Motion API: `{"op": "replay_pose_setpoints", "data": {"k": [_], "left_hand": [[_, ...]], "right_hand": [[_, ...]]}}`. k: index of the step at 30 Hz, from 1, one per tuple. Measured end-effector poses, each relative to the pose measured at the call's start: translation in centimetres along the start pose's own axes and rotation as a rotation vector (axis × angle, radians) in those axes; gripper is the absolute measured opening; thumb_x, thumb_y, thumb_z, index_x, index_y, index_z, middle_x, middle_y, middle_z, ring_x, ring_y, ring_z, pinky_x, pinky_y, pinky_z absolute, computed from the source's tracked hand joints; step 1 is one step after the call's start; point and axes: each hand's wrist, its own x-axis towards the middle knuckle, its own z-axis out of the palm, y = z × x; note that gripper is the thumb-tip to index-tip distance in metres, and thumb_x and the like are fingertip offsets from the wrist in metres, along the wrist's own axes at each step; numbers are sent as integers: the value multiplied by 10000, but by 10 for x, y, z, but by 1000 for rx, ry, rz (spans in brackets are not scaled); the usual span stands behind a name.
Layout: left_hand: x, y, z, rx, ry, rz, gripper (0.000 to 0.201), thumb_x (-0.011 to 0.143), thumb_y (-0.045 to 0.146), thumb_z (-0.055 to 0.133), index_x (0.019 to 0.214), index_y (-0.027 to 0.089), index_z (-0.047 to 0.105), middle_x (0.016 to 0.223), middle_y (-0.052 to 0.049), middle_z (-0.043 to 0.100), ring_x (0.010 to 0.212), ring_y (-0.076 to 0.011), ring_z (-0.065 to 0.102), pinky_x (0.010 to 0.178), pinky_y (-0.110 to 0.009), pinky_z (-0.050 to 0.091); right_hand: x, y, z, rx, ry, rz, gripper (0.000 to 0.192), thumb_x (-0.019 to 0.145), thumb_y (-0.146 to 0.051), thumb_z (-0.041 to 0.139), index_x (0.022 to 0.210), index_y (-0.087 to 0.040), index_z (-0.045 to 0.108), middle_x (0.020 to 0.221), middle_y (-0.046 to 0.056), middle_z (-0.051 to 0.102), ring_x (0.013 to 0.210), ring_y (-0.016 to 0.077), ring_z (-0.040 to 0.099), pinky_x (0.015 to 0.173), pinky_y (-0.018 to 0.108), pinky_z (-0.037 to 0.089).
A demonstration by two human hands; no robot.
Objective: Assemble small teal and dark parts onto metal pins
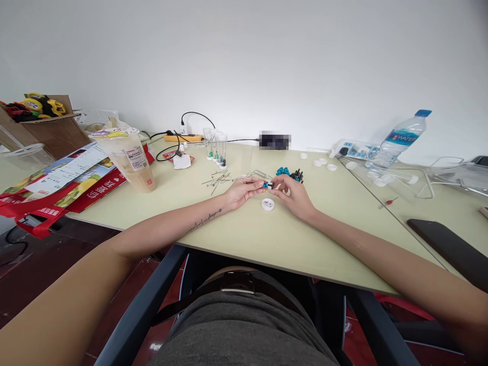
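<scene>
My left hand [247,193] pinches a small blue piece [266,184] above the middle of the table. From the other side, my right hand [290,193] closes on a small black piece [271,185] that meets the blue one end to end; I cannot tell whether they are joined. Just below the hands lies a round white cap [268,204] with tiny bits in it. Behind my right hand are a pile of blue pieces [282,171] and a pile of black pieces [297,176]. Thin metal pins [219,179] lie scattered beyond my left hand.
Clear tubes [217,147] stand at the back. A drink cup [131,162] and red bag [95,190] are on the left. A water bottle [400,137], power strip [354,149], white caps [322,161] and dark phone [450,249] are on the right.
</scene>
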Motion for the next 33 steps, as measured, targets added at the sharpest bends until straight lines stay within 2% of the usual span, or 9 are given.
{"op": "replay_pose_setpoints", "data": {"k": [3,15,19,33], "left_hand": [[0,0,-1,-5,4,-3,196,634,200,721,804,110,683,823,-38,668,781,-112,630,893,-289,455],[1,-1,-1,-2,-2,-3,192,631,208,725,793,116,682,809,-34,666,770,-108,630,894,-291,452],[1,-1,-1,3,4,-2,197,627,216,727,791,117,682,805,-33,667,770,-109,629,902,-298,449],[-1,1,2,8,17,-8,185,634,198,722,791,110,679,823,-43,665,779,-110,627,907,-303,443]], "right_hand": [[0,0,0,-12,-1,7,190,847,-371,502,953,-219,545,835,20,615,671,148,547,624,288,413],[0,0,0,-9,15,6,223,834,-359,526,1008,-221,514,857,18,618,640,138,538,627,291,420],[0,0,0,-13,7,6,184,838,-366,517,949,-219,528,821,13,611,653,141,541,620,284,415],[0,-1,0,-8,33,-6,222,837,-404,504,956,-221,541,845,30,611,644,152,539,630,303,427]]}}
